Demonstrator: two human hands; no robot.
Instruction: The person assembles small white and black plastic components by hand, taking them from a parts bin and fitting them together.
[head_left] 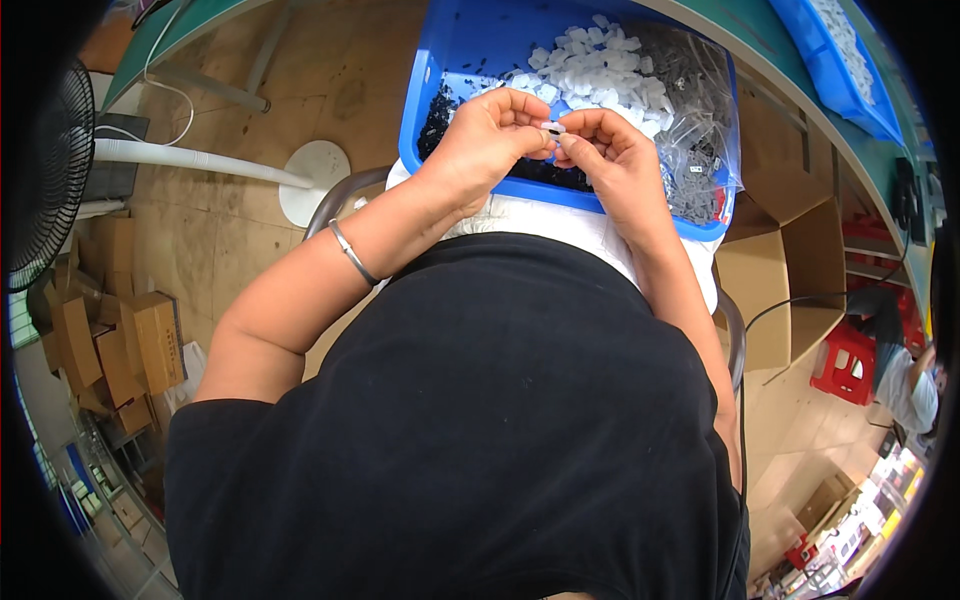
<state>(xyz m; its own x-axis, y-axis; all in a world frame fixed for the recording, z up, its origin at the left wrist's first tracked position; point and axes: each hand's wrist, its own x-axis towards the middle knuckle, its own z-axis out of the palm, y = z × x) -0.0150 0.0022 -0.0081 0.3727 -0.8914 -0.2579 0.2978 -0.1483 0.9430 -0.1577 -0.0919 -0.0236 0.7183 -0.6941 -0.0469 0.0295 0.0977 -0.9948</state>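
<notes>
A: State of left hand (488,137) and right hand (622,157)?
B: Both grip one small white-and-black part (553,130) at the fingertips.
A: Part location?
B: Above the blue bin (412,112), toward its near edge; white pieces (600,65) lie toward its far edge.

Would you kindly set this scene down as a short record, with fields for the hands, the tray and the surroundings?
Left hand: pinching a small black-and-white part
Right hand: pinching the same part
Container: blue plastic tray
Contents: heaped white plastic pieces, small black pieces, clear plastic bag on the right
Left surroundings: pedestal fan
Right surroundings: open cardboard box, red stool
</notes>
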